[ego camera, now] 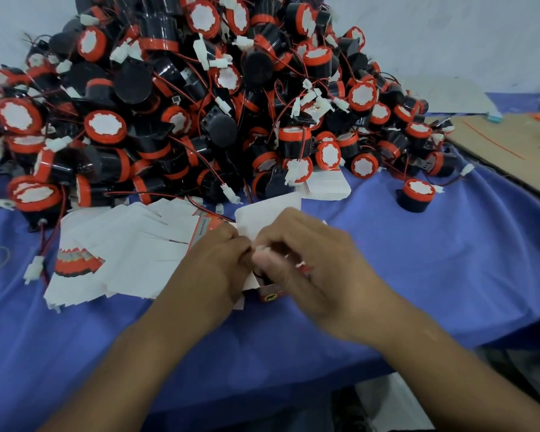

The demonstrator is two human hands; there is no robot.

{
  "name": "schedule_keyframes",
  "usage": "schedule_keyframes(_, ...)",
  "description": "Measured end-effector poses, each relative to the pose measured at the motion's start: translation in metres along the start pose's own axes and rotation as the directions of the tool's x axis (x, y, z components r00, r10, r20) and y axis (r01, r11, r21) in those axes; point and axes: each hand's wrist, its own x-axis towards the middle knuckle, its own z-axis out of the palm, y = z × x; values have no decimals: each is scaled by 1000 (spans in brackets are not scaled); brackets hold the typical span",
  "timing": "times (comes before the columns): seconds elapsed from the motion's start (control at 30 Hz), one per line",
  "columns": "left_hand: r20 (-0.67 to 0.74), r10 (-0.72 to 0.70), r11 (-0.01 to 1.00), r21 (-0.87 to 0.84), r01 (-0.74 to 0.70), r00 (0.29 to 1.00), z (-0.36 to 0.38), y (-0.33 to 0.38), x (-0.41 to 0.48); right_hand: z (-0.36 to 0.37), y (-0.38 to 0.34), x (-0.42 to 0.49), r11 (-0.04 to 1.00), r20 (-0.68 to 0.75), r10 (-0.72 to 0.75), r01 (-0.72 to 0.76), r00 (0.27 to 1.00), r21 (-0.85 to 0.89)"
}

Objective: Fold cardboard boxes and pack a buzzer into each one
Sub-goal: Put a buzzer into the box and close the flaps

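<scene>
Right by the table's (434,275) front edge, the left hand (214,271) and right hand (320,269) curl their fingers round a small box (270,295), its white flap standing up. Flat boxes (122,254) lie fanned just left. Toward the far edge, buzzers (200,104) are heaped high.

The left forearm (131,363) and right forearm (443,363) converge from below. The left grip (212,263) and right grip (312,263) meet side by side, fingers curled inward.
</scene>
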Motion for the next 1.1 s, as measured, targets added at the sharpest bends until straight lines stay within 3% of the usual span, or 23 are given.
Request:
schedule_keyframes(0.13, -31, -15, 998, -58, 13, 999, 7, -2, -2, -6, 20, -2, 993, -11, 97, -97, 995, -64)
schedule_keyframes(0.3, 7, 80, 994, -71, -80, 997, 16, -13, -1, 1, 31, -6, 985, 2, 139, -138, 990, -99)
schedule_keyframes(0.4, -97, 91, 988, -120, -102, 991, 15, -12, -2, -2, 32, -7, 980, 5, 173, -172, 985, -95)
schedule_keyframes(0.53, -241, -56, 959, -282, -14, 969, 15, -10, 1, -4, 28, -9, 988, 92, 127, -118, 988, -97)
schedule_keyframes(0.7, -167, -263, 872, -462, 160, 950, 13, -8, 10, 0, 31, -7, 991, 113, 65, -51, 991, -122)
schedule_keyframes(0.77, -157, -275, 886, -424, 187, 948, 11, -7, 15, 3, 33, -6, 992, 87, 44, -33, 995, -122)
schedule_keyframes(0.87, -190, -153, 970, -218, 110, 970, 10, -4, 21, 6, 34, -3, 994, 36, 46, -42, 998, -96)
schedule_keyframes(0.97, -59, -35, 998, -51, 32, 998, 10, -4, 27, 9, 36, 1, 993, 5, 109, -109, 994, -43)
schedule_keyframes(1.1, 80, 27, 995, -102, -19, 996, 7, -8, 23, 16, 37, 4, 977, -3, 211, -211, 978, 15)
